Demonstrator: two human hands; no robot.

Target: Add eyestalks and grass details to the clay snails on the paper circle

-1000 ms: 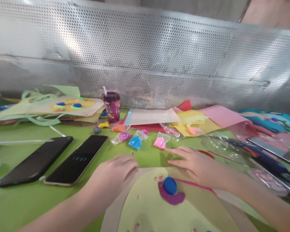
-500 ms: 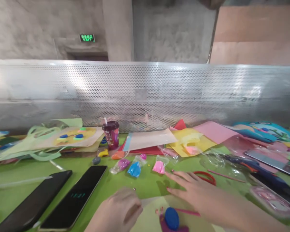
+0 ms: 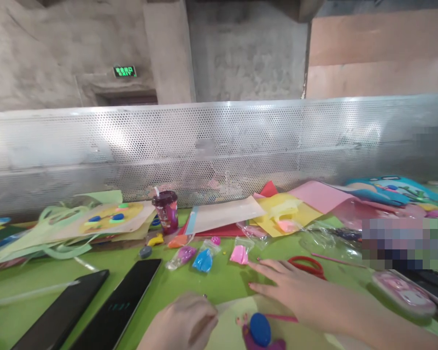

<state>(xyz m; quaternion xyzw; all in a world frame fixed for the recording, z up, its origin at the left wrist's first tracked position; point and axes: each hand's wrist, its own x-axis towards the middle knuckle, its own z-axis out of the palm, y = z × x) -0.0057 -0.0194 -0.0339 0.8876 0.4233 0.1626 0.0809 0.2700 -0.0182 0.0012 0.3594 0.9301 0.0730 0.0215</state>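
My left hand [image 3: 180,323] is curled closed at the lower middle, by the left edge of a pale yellow paper sheet [image 3: 237,307]. Whatever its fingers may hold is hidden. My right hand [image 3: 286,287] lies open with fingers spread, its fingertips close to a small bag of pink clay [image 3: 239,253]. Between the hands, on the sheet, is a clay figure like a snail, with a blue disc [image 3: 260,329] against a purple body [image 3: 275,345] and two small stalks. A thin pink strip [image 3: 282,318] runs from it under my right hand.
Bags of blue clay [image 3: 203,261] and purple clay [image 3: 186,254] lie ahead. Two dark phones [image 3: 122,301] are at left, a lidded cup [image 3: 166,211] behind. Red scissors handles [image 3: 306,265] and a pink case [image 3: 405,294] are at right. Coloured papers [image 3: 222,215] line the metal barrier.
The view has shifted slightly, and a pixelated patch now covers part of the right side. Both hands keep nearly the same pose over the table.
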